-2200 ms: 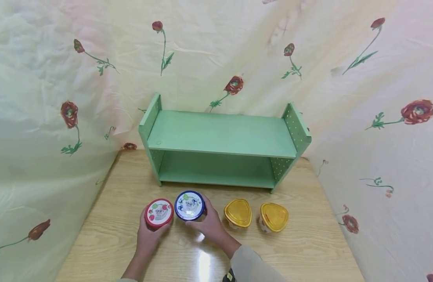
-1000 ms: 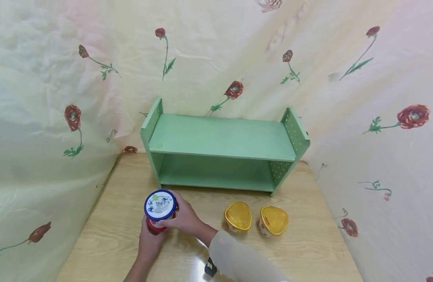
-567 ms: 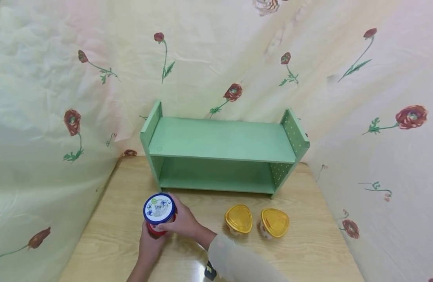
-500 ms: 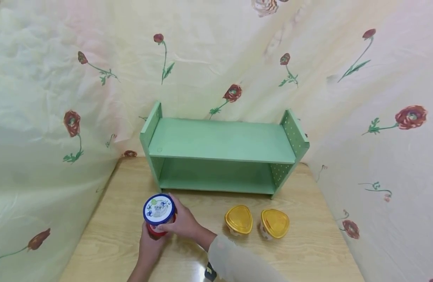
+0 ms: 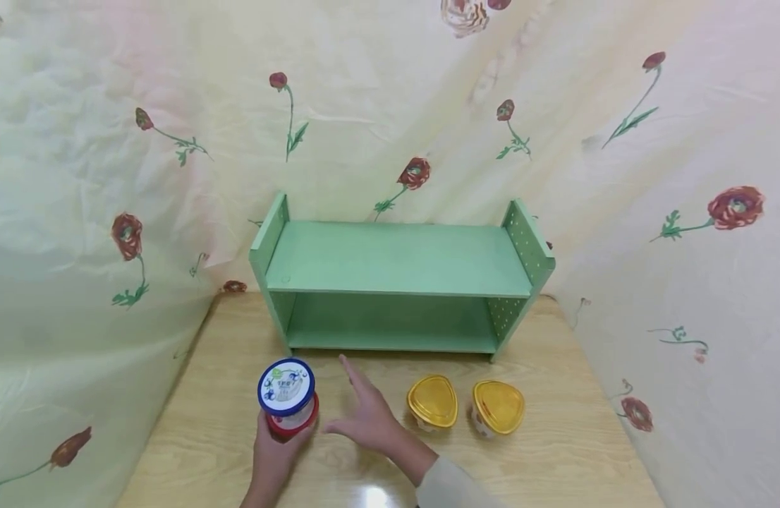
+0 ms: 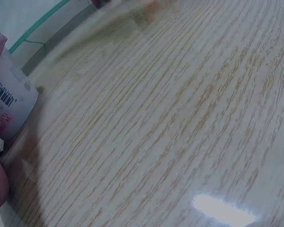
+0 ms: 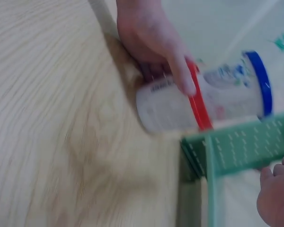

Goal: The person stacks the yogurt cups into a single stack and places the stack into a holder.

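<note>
A white tub with a blue lid and blueberry pictures stands on top of a red-lidded white tub. The lower tub's base is on the wood table. My left hand grips this lower tub from the near side, thumb at the red lid's edge in the right wrist view. A printed barcode shows on its side in the left wrist view. To the right of the stack, my right hand is spread and holds nothing, its thumb and fingers apart and clear of the tubs.
Behind the hands a green two-tier shelf stands against a flowered cloth. Two small cups with rounded-triangle golden lids, a left cup and a right cup, sit on the table right of the right hand.
The right hand carried the blue-lidded tub left onto the red-lidded one, then let go and drew back to the right. The left hand keeps its grip. The head view tilted up slightly.
</note>
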The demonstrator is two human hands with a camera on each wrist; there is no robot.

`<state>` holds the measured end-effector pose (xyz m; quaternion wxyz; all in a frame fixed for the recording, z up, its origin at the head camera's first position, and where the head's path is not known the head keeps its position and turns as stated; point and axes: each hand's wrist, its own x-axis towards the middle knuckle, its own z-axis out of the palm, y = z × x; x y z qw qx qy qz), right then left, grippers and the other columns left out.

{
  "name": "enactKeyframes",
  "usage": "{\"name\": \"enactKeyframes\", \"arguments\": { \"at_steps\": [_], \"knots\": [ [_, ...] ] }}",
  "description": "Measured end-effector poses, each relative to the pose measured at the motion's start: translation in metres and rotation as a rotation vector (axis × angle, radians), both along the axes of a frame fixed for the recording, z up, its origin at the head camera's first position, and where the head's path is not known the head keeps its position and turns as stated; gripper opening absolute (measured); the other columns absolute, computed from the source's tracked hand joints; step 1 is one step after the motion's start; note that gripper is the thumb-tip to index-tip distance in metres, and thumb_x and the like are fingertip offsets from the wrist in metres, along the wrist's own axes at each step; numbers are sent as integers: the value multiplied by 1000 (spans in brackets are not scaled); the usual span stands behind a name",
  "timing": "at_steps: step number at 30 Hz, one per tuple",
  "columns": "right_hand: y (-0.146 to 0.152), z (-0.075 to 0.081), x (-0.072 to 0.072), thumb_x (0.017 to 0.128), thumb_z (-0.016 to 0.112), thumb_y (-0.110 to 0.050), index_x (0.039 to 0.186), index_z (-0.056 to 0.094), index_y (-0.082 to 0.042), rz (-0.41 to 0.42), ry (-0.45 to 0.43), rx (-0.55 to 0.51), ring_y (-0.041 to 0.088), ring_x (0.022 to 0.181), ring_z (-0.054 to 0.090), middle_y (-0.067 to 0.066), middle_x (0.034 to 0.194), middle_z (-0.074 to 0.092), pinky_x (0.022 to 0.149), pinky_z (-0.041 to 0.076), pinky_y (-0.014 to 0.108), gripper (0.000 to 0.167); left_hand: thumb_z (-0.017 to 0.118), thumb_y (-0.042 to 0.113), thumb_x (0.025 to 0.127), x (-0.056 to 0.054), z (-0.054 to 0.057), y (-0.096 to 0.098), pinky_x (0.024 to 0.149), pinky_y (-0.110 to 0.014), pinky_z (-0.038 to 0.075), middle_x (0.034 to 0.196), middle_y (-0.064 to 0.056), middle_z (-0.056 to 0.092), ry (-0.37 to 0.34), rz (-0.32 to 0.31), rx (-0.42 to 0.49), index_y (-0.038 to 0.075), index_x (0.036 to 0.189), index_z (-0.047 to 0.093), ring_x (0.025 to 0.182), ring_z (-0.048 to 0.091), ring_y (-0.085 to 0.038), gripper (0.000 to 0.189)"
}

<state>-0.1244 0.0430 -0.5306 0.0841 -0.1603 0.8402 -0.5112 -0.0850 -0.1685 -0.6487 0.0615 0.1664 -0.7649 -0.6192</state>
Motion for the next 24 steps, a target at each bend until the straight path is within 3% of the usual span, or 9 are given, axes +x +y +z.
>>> {"name": "enactKeyframes", "arguments": {
  "at_steps": [4, 8, 12, 17, 24],
  "knots": [
    [42, 3, 10, 70, 90, -40, 159, 15, -45, -68, 67, 9, 34, 146, 32, -2, 164, 24, 114, 30, 63, 116, 93, 32, 71, 2, 1, 2, 117, -63, 25, 155, -28, 33, -12, 1, 9, 6, 160, 13, 143, 30, -47, 123],
    [78, 4, 17, 72, 90, -34, 162, 18, -35, -145, 166, -24, 35, 149, 24, 2, 166, 19, 115, 26, 63, 115, 93, 29, 72, 2, 2, 1, 117, -63, 24, 154, -28, 34, 0, 2, 10, 5, 160, 14, 143, 31, -47, 121],
    [105, -3, 18, 70, 93, -25, 163, 19, -24, -247, 232, 14, 30, 152, 15, 3, 167, 14, 119, 20, 58, 119, 93, 29, 72, 2, 4, -1, 118, -63, 24, 155, -28, 33, -9, 6, 11, 6, 161, 13, 143, 29, -46, 122],
    [127, -21, 16, 68, 94, -25, 161, 22, -12, -357, 190, 125, 30, 153, 11, 3, 167, 15, 120, 18, 57, 119, 93, 31, 72, 1, 3, -1, 117, -63, 24, 156, -27, 31, -30, 6, 9, 6, 161, 12, 144, 28, -47, 123],
    [140, -38, 14, 70, 94, -24, 158, 25, -2, -372, 162, 148, 41, 150, 18, 17, 165, 18, 119, 20, 60, 114, 94, 29, 71, 1, 1, -1, 118, -63, 23, 156, -28, 32, -29, 6, 13, 6, 161, 12, 144, 28, -47, 123]
  ]
}}
